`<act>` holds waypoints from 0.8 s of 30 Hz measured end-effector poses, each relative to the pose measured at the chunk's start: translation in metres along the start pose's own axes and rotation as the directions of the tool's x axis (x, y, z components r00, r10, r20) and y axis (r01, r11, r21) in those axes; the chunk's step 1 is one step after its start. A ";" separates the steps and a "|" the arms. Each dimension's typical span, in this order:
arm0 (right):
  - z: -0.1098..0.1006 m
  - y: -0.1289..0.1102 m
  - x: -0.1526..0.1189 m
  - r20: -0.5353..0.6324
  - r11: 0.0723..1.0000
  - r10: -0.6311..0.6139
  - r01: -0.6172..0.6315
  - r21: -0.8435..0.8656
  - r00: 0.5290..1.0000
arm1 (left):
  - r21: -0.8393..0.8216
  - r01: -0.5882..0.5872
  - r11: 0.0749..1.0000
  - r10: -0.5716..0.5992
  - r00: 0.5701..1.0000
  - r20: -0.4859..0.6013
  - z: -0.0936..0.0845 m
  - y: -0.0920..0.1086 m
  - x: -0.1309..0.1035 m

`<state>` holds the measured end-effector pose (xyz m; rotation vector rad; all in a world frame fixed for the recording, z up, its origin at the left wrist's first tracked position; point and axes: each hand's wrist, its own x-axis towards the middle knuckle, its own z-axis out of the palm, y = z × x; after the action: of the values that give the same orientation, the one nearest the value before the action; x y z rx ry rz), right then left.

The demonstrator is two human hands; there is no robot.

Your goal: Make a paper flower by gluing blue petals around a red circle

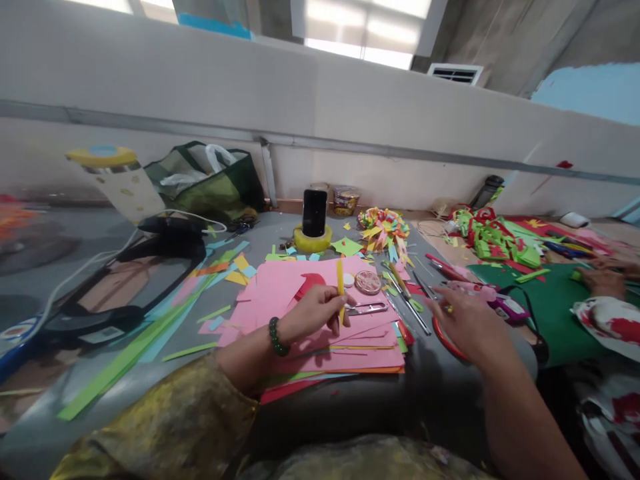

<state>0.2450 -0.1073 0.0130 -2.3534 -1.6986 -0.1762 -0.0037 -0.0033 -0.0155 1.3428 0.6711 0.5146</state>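
My left hand (320,310) pinches a narrow yellow paper strip (341,280), which stands upright above a stack of pink paper (273,287). Beneath that hand lies a small metal thread snipper (369,309), and a red paper piece (311,283) is just behind it. On the right, my right hand (467,323) reaches over a pair of scissors with red handles (447,341), its fingers extended and apart. Part of the scissors is hidden under the hand, so whether the fingertips touch them is unclear. A round patterned tin (367,282) rests on the pink paper.
A phone (315,213) stands in a yellow tape roll (313,240). Behind the paper sits a colourful paper-strip bundle (384,230). Green strips (145,340) cover the left side, near a yellow-lidded tumbler (123,183). Another person's hand (603,280) is at the right, over a green sheet (560,310).
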 end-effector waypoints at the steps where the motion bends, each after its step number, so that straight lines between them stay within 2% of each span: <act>1: -0.002 -0.015 -0.002 -0.044 0.984 -0.075 0.081 0.157 0.996 | 0.061 -0.009 0.998 0.009 1.000 -0.001 0.002 -0.001 -0.001; 2: -0.001 -0.031 -0.002 -0.044 0.931 -0.155 0.160 0.327 0.987 | 0.125 -0.023 0.992 0.023 1.000 -0.003 0.003 -0.002 -0.002; 4: 0.003 -0.063 0.004 -0.040 0.764 -0.293 0.259 0.591 0.955 | 0.252 -0.061 0.966 0.066 0.998 -0.011 0.006 -0.004 -0.003; 6: 0.011 -0.088 0.016 -0.035 0.627 -0.363 0.272 0.730 0.931 | 0.355 -0.105 0.929 0.118 0.993 -0.014 0.007 -0.004 -0.004; 8: 0.019 -0.102 0.030 -0.004 0.550 -0.390 0.237 0.801 0.921 | 0.379 -0.135 0.916 0.142 0.990 0.009 0.005 -0.003 -0.004; 11: 0.025 -0.105 0.046 0.066 0.457 -0.386 0.129 0.880 0.920 | 0.250 -0.131 0.959 0.118 0.991 0.067 -0.002 -0.002 -0.001; 15: 0.032 -0.096 0.055 0.136 0.365 -0.382 0.014 0.931 0.914 | -0.005 -0.058 0.998 0.058 0.993 0.098 -0.011 -0.004 0.005; 17: 0.038 -0.093 0.057 0.173 0.302 -0.378 -0.056 0.952 0.910 | -0.064 -0.011 0.998 0.018 0.994 0.106 -0.013 -0.006 0.006; 20: 0.046 -0.088 0.063 0.214 0.196 -0.343 -0.153 0.969 0.915 | -0.030 0.033 0.999 -0.030 0.996 0.087 -0.014 -0.006 0.005; 24: 0.049 -0.081 0.072 0.212 0.092 -0.252 -0.195 0.977 0.944 | 0.049 0.078 0.996 -0.082 0.993 0.088 -0.024 -0.002 0.003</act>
<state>0.1892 -0.0045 -0.0081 -1.1912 -1.1795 1.1431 -0.0179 0.0152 -0.0201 1.3684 0.6628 0.3741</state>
